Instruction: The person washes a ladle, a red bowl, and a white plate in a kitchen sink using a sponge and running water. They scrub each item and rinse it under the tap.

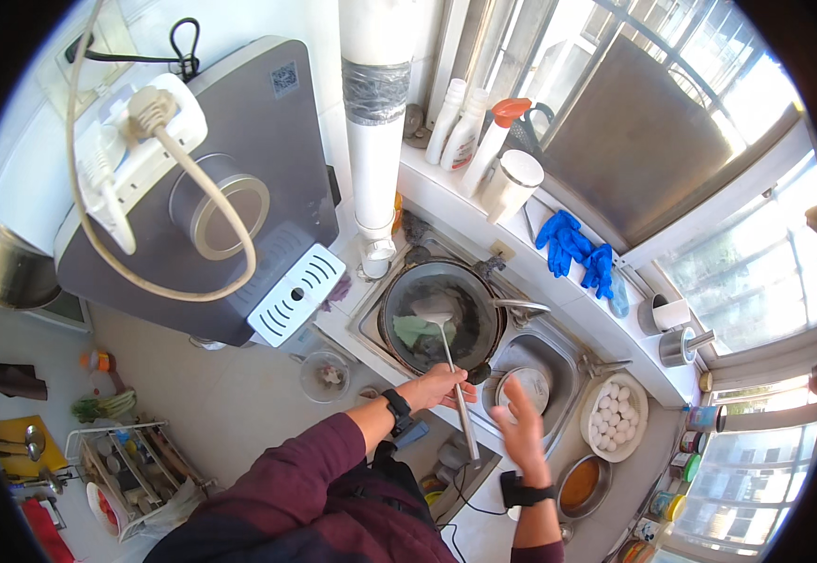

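1. Spatula (448, 345) at the middle of the frame: its blade lies inside the wok (469, 281), and its long handle slants down and slightly right toward the lower edge.
2. Left hand (439, 387): fingers narrowed around the handle partway along, the arm reaching in from the lower left.
3. Right hand (522, 430): fingers spread wide, holding nothing, just right of the handle's lower half and apart from it. From these fingers the handle lies to the left; the left hand, already touching, is the nearer.
4. Inside the wok, a pale green piece (412, 333) sits by the blade; whether cloth or leaf, I cannot tell.
5. Right of the wok, a tap (527, 306) stands above a sink basin (566, 366) with a plate (532, 389) in it.
6. Farther right, on the table (630, 483), are an egg bowl (644, 408) and a pot (606, 481) of orange-brown liquid; blue gloves (563, 240) lie upper right.
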A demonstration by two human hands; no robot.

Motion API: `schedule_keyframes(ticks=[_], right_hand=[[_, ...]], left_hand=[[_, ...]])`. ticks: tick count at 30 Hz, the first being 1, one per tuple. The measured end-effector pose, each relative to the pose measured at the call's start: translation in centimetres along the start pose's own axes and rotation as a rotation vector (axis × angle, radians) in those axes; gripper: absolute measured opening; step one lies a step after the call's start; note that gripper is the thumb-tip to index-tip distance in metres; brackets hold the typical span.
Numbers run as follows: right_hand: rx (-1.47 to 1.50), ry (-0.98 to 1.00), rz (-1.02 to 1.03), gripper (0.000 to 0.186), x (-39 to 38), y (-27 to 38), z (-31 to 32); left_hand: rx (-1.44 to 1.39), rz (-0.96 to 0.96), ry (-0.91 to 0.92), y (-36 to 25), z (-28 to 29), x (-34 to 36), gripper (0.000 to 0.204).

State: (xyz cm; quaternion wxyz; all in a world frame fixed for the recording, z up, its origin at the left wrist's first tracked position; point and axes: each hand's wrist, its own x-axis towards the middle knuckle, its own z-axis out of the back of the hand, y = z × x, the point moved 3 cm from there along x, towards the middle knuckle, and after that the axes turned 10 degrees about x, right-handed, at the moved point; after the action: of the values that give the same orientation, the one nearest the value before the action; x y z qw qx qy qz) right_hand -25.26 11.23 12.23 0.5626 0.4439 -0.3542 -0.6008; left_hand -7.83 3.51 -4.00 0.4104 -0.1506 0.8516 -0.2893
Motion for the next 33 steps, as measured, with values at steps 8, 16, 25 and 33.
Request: schedule_keyframes(ticks=[8,16,25,33], right_hand=[[-0.073,-0.155,0.082,0.05,3.1,-1.7,10.6],[0.24,0.206,-0.356,0.047,-4.1,-9.6,-4.5],[-0.204,-0.239,0.005,0.033,-5.2,-11.0,-2.5],[-0.55,-0.166,-0.226,0.039,-6.7,-16.0,0.9]], left_hand=[[0.058,0.078,0.104,-0.9,2.1,-2.0,0.024],[-0.139,-0.146,0.069,-1.3,-1.1,-2.0,0.023],[0.24,-0.383,-0.176,-1.6,-2.1,-6.4,0.108],[0.986,-0.821,-0.712,2.1,-3.9,-12.7,0.06]])
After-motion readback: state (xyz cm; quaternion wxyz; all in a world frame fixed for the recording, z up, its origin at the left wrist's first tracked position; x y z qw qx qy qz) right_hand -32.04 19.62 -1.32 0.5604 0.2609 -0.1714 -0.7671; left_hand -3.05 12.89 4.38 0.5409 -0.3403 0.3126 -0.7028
